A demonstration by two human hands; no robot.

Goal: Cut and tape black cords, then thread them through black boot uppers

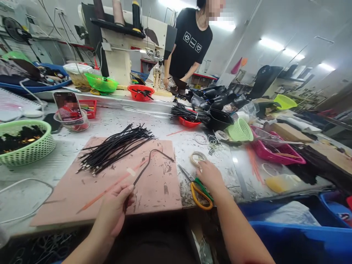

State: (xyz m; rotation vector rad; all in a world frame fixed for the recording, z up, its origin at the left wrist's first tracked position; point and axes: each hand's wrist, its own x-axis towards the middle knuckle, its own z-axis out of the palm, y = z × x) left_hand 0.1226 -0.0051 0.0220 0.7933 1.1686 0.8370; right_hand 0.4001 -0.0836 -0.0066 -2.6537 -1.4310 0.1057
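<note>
My left hand (115, 209) is closed in a pinch on one end of a single black cord (150, 161) that arches up over the pink work mat (154, 190). A thin orange rod (110, 187) lies on the mat under that hand. My right hand (210, 178) reaches past the mat's right edge, fingers on a roll of clear tape (197, 158). Scissors with green and yellow handles (199, 190) lie just beneath the right wrist. A pile of black cords (115, 146) rests on the mat's far left part.
A green basket (27, 150) sits at the left and a phone (67, 106) leans in a bowl. Red bowls (140, 92), a green strainer (240, 130) and a pink tray (277, 152) lie across the bench. A person in a black shirt (189, 44) stands opposite. Blue bins (302, 234) are lower right.
</note>
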